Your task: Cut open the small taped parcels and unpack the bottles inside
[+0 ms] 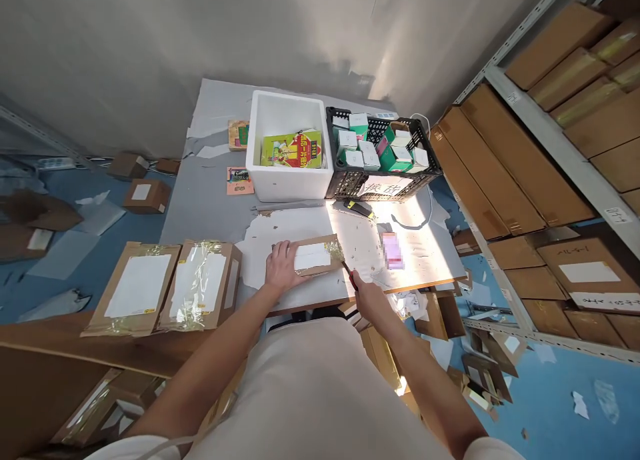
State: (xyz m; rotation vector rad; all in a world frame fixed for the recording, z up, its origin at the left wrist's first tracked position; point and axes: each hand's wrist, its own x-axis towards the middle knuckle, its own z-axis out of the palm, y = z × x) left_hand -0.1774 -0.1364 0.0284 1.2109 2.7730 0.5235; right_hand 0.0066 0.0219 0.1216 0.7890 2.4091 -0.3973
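Observation:
A narrow cardboard box [319, 254] with a white label and clear tape lies on the worktable. My left hand [281, 267] grips its left end, fingers over the edge. In my right hand [371, 298] is a slim cutter [349, 275], dark with some red on it, its tip touching or very near the taped right end of the box. Most of its handle is hidden in my fist. Beyond the box lies a black and yellow utility knife [359, 209]. A blurred pink item [393, 251] rests to the right.
At the back stand a white foam bin [290, 183] holding colourful booklets and a black crate [385, 185] of green and white cartons. Two taped boxes [200, 283] sit at left. A loaded shelf [560, 130] rises on the right. Cardboard and paper litter the blue floor [560, 400].

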